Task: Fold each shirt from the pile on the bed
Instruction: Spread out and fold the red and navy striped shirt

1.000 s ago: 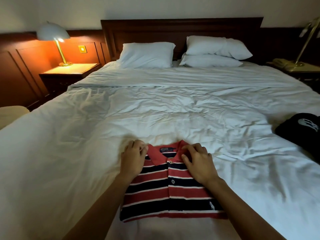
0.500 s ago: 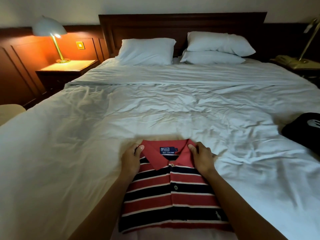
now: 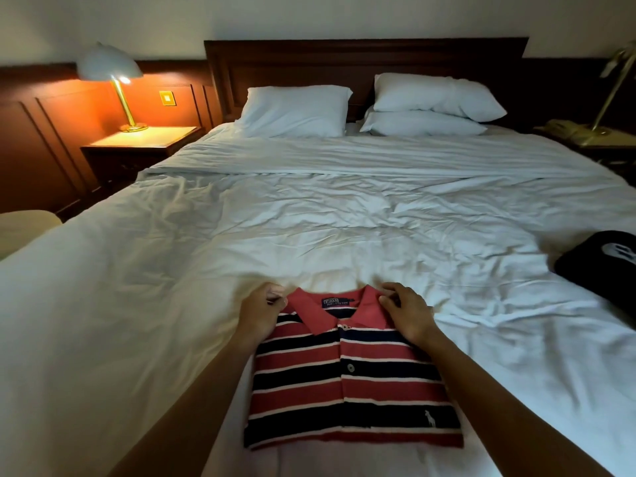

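A red, navy and white striped polo shirt (image 3: 347, 390) lies folded into a neat rectangle on the white bed (image 3: 309, 228), collar away from me. My left hand (image 3: 263, 313) pinches the left shoulder corner beside the red collar. My right hand (image 3: 406, 313) grips the right shoulder corner, thumb on the collar edge. Both forearms run along the shirt's sides. A dark garment (image 3: 602, 266) with a pale print lies at the bed's right edge.
Three white pillows (image 3: 296, 110) lean on the wooden headboard. A lit lamp (image 3: 113, 77) stands on the left nightstand (image 3: 144, 141). A brass lamp and a telephone (image 3: 564, 129) sit on the right nightstand. Rumpled sheet stretches beyond the shirt.
My hands moved from the middle of the collar out to the shirt's two shoulder corners, and the collar now lies spread flat with its label showing.
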